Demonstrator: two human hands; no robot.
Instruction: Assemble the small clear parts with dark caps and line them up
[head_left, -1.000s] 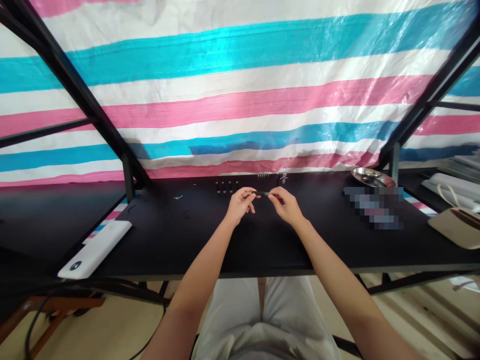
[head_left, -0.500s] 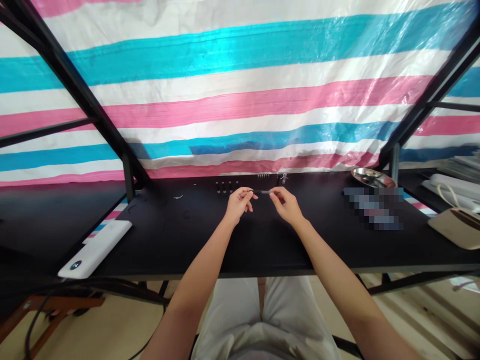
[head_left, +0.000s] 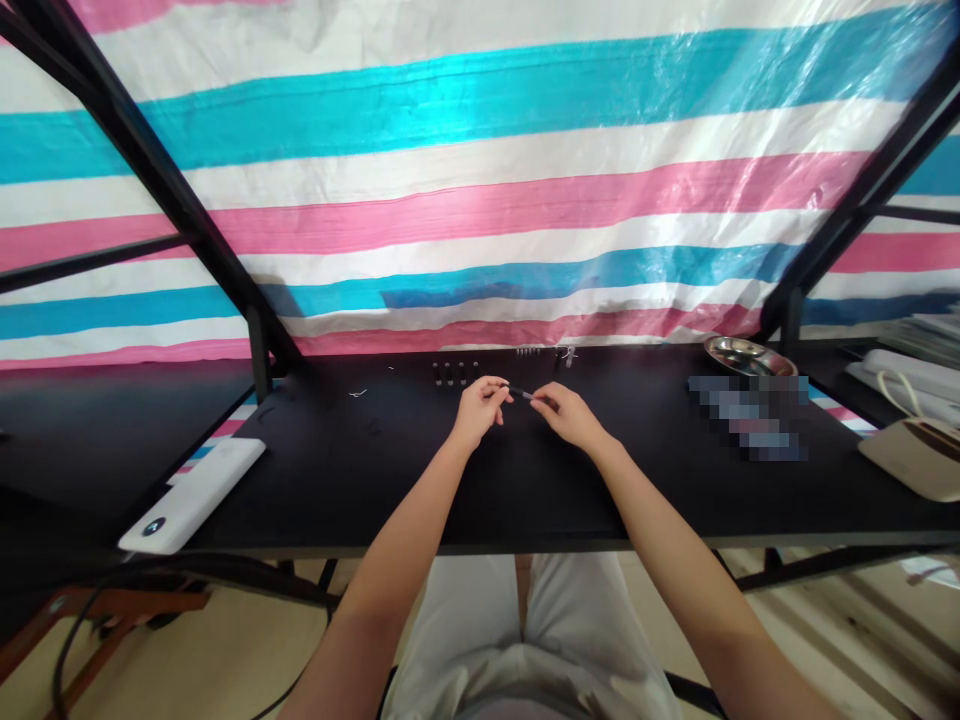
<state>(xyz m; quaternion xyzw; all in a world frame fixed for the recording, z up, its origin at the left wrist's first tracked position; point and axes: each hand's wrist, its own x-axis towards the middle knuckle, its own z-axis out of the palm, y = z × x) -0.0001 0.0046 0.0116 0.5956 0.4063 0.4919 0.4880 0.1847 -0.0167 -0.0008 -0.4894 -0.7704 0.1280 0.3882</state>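
A thin dark rod with a lighter right part spans the gap between my hands, above the black table. My left hand pinches its dark left end. My right hand grips the lighter right end between thumb and fingers. Behind my left hand, several small dark pieces with pale ends stand in rows. Farther back lies a row of small pale pieces, with a little cluster of clear and white bits to its right.
A white power bank lies at the left table edge. At the right are a round metal tray, a pixelated patch and a beige case. Black frame bars slope up on both sides before a striped sheet.
My right hand has dropped slightly, and the rod's right end now tilts downward. My left hand keeps its hold with hardly any movement.
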